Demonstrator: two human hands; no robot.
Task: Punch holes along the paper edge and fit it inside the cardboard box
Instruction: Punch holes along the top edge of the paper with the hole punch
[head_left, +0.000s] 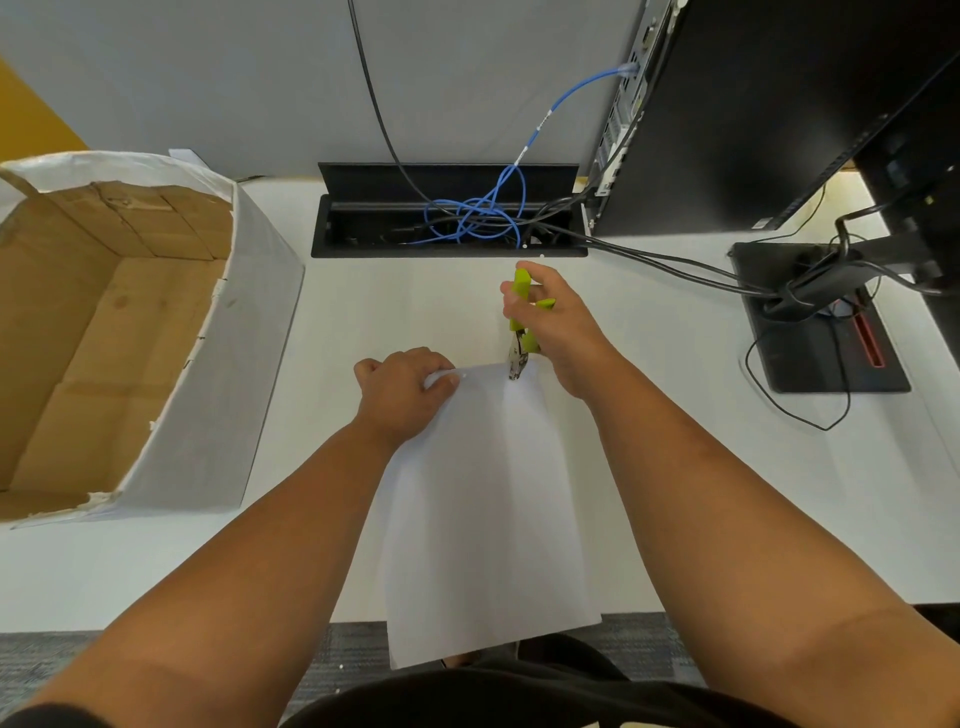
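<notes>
A white sheet of paper (488, 499) lies on the pale desk (675, 467), its near end hanging over the desk's front edge, as a person works a green-handled hole punch (521, 332) along its far edge. The punch's metal head bites the paper's far edge just right of centre. The right hand (556, 327) wraps the green handles, fingers curled around them and thumb on the near side; whether the handles are fully squeezed cannot be told. The left hand (402, 387) pins the far-left corner, fingers pressed together and curled, pinching the edge so it lifts slightly. One small hole seems to show near the left fingertips. To punch cleanly, the sheet probably needs to stay taut between the two hands, the head square to the edge and seated equally deep each time, the spacing kept even. The open cardboard box (171, 332), wrapped in white paper outside, stands well to the left, awaiting the sheet. Cables (478, 213) trail from a desk tray beyond.
</notes>
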